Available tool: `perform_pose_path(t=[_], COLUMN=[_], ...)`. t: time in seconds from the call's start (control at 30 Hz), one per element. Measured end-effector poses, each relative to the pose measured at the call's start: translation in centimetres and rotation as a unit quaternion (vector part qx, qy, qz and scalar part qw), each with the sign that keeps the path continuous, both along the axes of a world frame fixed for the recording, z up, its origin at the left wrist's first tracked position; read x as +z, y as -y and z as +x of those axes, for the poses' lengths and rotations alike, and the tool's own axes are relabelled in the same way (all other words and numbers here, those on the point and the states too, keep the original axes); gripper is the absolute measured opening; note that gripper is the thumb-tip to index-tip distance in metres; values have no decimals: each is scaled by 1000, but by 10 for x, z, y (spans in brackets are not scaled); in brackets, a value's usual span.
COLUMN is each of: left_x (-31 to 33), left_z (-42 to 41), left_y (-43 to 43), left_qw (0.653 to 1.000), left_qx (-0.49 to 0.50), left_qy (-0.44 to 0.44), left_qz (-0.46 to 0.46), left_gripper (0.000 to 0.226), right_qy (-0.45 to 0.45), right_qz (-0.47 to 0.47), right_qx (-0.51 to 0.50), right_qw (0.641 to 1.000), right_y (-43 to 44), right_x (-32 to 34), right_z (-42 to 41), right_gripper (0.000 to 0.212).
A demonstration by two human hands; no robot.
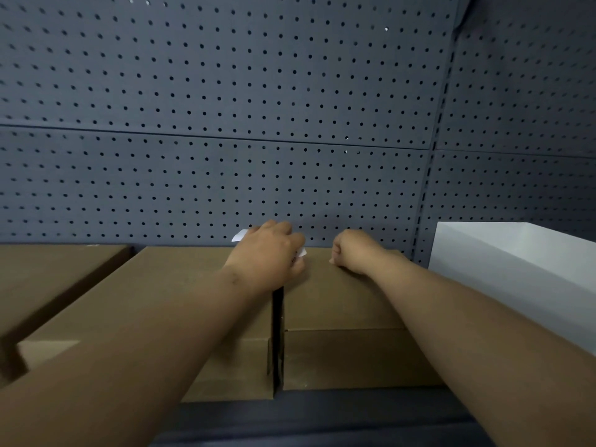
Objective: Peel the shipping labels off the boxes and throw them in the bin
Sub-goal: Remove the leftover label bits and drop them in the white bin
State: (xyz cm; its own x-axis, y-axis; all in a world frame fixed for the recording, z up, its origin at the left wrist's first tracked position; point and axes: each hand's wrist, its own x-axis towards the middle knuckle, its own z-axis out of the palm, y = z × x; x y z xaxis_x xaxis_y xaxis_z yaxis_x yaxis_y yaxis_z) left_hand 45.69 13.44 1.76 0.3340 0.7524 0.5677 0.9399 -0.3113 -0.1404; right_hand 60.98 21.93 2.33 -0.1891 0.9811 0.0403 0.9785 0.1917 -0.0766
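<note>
I am bracing the stiff right box (338, 304) with my right hand (354, 251), fisted and empty as far as I can see. My left hand (267, 253) is gripping the shipping label (240, 236) at the box's far edge. It is light, thin paper that probably tears easily, so I am judging a grip near the stuck line best.

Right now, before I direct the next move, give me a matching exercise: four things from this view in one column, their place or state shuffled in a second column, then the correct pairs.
Column one
1. left hand
2. right hand
3. white box
4. pegboard wall

Column two
A. at the far right edge of the view
B. dark grey, behind everything
C. grips a white label
D. fingers curled, resting on a brown box

Pairs: 1-C, 2-D, 3-A, 4-B
</note>
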Motion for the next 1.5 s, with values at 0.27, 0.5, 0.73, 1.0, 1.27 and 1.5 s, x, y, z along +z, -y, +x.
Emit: perform_pose_path(t=[0.27,0.5,0.73,1.0,1.27,1.5], left_x=[-1,-2,-2,-6,-7,-6], left_z=[3,4,6,0,1,4], left_y=[1,3,5,9,3,0], left_qw=[1000,1000,999,999,999,999], left_qx=[5,9,19,18,16,15], left_qy=[0,3,-6,-3,-1,-9], left_qz=[-8,-17,-25,-33,-34,-40], left_gripper=[26,26,27,29,29,29], right_qy=[26,22,-18,8,65,24], right_qz=[-15,3,40,-27,-36,23], right_qx=[-21,-14,10,-14,-25,2], right_qw=[999,1000,999,1000,997,999], right_y=[-4,0,14,1,-10,3], right_x=[2,0,-8,4,5,-1], right_z=[-5,-2,3,0,-3,15], right_gripper=[23,24,13,26,32,19])
